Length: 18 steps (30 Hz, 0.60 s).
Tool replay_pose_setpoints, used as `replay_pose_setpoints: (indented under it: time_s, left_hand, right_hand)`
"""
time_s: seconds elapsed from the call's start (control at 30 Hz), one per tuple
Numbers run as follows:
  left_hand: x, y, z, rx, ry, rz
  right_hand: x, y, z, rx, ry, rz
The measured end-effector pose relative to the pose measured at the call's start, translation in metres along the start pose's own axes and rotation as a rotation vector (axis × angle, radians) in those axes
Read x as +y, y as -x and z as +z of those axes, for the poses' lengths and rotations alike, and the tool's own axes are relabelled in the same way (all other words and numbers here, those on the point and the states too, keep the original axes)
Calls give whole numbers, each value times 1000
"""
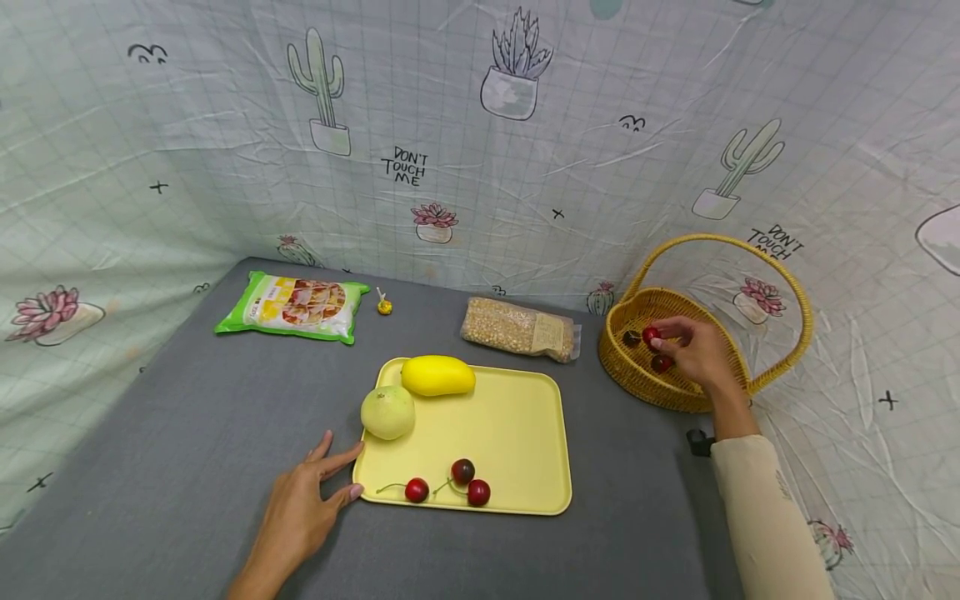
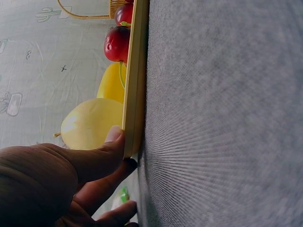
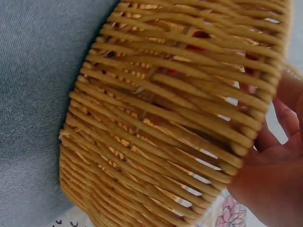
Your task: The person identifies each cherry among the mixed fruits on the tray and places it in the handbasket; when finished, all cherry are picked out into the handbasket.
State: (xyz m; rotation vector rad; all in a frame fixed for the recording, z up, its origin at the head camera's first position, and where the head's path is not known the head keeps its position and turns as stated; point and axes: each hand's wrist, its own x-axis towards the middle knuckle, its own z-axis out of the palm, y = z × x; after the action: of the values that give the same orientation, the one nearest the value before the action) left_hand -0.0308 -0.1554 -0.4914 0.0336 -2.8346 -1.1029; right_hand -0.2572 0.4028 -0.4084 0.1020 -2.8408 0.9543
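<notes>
My right hand (image 1: 697, 352) reaches over the wicker basket (image 1: 637, 385) and pinches a red cherry (image 1: 651, 334) between thumb and fingers. Other dark cherries (image 1: 662, 363) lie inside the basket. In the right wrist view the woven side (image 3: 156, 109) hides most of that hand (image 3: 272, 175). My left hand (image 1: 300, 504) touches the left edge of the yellow tray (image 1: 517, 442) near its front corner, thumb and index finger apart and fairly straight. On the tray sit a round pale green fruit (image 1: 387, 412), a yellow mango (image 1: 438, 376) and three cherries (image 1: 417, 490) along the front.
Behind the tray lie a bag of grains (image 1: 513, 327), a small yellow lollipop (image 1: 385, 307) and a green-and-white food package (image 1: 300, 307). The basket's tall handle (image 1: 804, 308) arches up at the right. A printed curtain (image 1: 450, 125) borders the grey table (image 1: 187, 433).
</notes>
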Motion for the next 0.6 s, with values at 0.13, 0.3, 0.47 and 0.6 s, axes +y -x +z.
replay_pose_setpoints:
  time_s: [0.13,0.3,0.47,0.6]
  left_hand:
    - [0,0,0,2,2,3]
    - [0,0,0,8,-3,9]
    - [-1,1,1,6,-5,7]
    - [-1,1,1,4,-4,3]
  right_hand:
    - [4,-5,2,-58,5,16]
    - [8,-10,3,-131,33,59]
    - [13,-16,6,-169,93,94]
    - [19,-21,10,-174,140,89]
